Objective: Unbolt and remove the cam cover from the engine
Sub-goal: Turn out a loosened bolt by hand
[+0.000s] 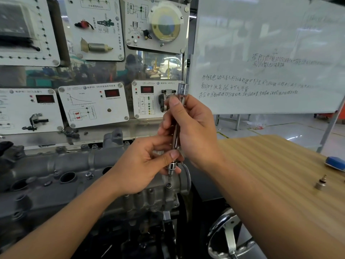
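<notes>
- Cam cover [61, 161] sits on the engine; we judge it not yet freed.
- Right hand [194, 131] grips the driver [175, 135] high; left hand [141, 165] pinches its lower end, above 1 bolt [169, 185].
- Unbolting and lift-off remain.

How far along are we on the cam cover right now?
Done: nothing clearly; the cam cover still sits on the engine. In hand: right hand grips the socket extension bar, left hand pinches its lower end, guiding the tip onto a bolt at the cover's right end. Left: that bolt, the others, then lifting the cover.
</notes>
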Tool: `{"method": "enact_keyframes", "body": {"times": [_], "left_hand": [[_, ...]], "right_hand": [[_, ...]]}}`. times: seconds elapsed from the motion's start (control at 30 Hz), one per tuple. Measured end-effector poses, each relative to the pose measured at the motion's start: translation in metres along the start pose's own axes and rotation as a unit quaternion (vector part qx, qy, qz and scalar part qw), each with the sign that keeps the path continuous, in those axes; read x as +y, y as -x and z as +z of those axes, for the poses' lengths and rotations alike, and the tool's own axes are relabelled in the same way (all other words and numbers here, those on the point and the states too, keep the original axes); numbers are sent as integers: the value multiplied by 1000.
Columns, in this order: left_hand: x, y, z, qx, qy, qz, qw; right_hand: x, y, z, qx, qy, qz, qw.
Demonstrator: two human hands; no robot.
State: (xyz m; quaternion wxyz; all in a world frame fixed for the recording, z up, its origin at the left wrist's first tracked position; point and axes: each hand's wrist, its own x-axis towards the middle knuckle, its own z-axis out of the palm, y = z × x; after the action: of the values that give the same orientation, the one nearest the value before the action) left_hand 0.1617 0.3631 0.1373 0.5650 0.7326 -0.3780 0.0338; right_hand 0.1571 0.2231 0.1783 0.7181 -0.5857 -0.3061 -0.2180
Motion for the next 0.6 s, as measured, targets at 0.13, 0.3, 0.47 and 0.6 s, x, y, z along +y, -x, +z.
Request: {"method": "enact_keyframes", "body": {"times": [0.13, 0.3, 0.47, 0.6], "left_hand": [[0, 1, 10, 8, -4, -6, 1000], [14, -16, 46, -21, 41, -15, 999], [17, -44, 113, -57, 93, -61, 992], [5, -61, 188, -121, 135, -145, 973]], "right_hand": [[-3, 7, -6, 9, 10, 19, 1000], [-27, 9, -37, 49, 54, 39, 997], [-45, 22, -106, 148, 189, 98, 966], [-59, 58, -188, 203, 391, 232, 867]]}}
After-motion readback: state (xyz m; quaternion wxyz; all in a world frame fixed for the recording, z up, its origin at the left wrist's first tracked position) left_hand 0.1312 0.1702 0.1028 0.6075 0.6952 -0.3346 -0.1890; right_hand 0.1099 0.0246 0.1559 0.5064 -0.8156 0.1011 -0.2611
